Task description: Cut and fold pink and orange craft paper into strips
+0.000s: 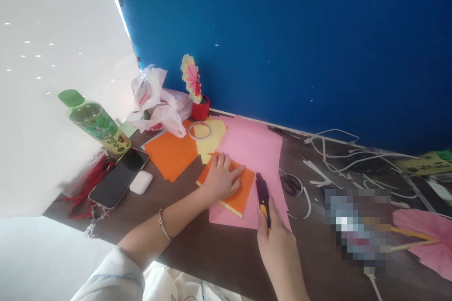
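The right hand [278, 240] is clenched round a purple-and-yellow utility knife [262, 195], its tip over a pink paper sheet [259, 150]. The left hand [222, 178] lies flat and released, pressing a small orange paper stack [243, 195] onto the dark counter [219, 249]. A pixelated patch hides things at right.

At centre frame an orange paper pad [229, 188] with a yellow edge lies on a pink sheet [257, 150]. The cutter [263, 197] is dark purple with yellow. The surface [212, 249] is dark brown. At upper left stands a green-capped bottle [95, 122]; the wall [282, 33] is deep blue.
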Tool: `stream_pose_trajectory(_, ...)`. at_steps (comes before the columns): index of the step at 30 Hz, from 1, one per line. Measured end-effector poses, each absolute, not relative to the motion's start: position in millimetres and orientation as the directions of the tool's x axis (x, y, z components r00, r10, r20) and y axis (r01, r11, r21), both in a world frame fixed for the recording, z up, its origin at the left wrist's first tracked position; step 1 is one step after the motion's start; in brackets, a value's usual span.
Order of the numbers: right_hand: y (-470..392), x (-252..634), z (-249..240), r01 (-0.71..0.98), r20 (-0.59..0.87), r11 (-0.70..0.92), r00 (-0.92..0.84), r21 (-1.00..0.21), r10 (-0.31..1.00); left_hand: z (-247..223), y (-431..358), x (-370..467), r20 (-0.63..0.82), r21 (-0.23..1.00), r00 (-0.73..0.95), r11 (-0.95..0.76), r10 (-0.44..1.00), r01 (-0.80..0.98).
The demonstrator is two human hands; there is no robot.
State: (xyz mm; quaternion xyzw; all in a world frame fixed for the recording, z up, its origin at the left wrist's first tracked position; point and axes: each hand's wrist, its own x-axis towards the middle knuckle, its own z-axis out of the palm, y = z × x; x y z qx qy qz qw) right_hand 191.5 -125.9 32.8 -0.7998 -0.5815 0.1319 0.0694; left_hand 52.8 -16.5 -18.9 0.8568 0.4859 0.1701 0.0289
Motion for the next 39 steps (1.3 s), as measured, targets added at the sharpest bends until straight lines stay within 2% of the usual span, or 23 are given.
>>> stream_pose_trajectory(5, -126.1, 191.6, 33.1, 0.918, -0.113, -0.299, 0.278, -0.259, 0.954, -17.1, -17.1, 52.2, 0.27, 0.214, 0.469, -0.528, 0.841, 0.822)
stream_pose_trajectory(16, -125.0, 189.3, 37.2, 0.917, -0.174, -0.331, 0.297, -0.222, 0.939, -16.9, -17.3, 52.2, 0.266, 0.215, 0.468, -0.526, 0.842, 0.823)
stream_pose_trajectory(26, -126.0, 189.6, 34.9, 0.929, -0.111, -0.298, 0.28, -0.218, 0.954, -17.5, -16.5, 52.5, 0.269, 0.213, 0.467, -0.525, 0.842, 0.824)
stream_pose_trajectory(39, -126.3, 189.7, 34.7, 0.926, -0.097, -0.291, 0.275, -0.239, 0.956, -16.7, -17.2, 52.2, 0.273, 0.208, 0.461, -0.52, 0.844, 0.829)
